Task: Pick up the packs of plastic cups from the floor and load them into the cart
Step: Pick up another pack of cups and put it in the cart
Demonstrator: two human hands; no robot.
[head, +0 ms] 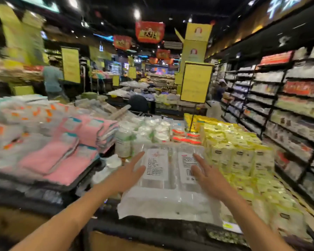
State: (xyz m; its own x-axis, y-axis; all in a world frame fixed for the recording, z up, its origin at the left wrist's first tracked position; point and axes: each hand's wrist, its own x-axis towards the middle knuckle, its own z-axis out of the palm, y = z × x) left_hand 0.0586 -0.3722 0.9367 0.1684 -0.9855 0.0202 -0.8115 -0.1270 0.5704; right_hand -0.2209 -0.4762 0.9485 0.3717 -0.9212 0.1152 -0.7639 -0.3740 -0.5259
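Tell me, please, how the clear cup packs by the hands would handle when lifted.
Probably light and crushable: the cup packs look like clear, thin plastic. Their glossy wrap may slip against the open left hand and right hand.

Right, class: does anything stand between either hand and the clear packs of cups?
Nothing visible does. The left hand and the right hand are spread open right at the packs of cups, one on each side, with no other item between.

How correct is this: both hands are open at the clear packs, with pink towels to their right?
Wrong side: the head view shows the pink towels left of the clear packs. The left hand and right hand are indeed open at them.
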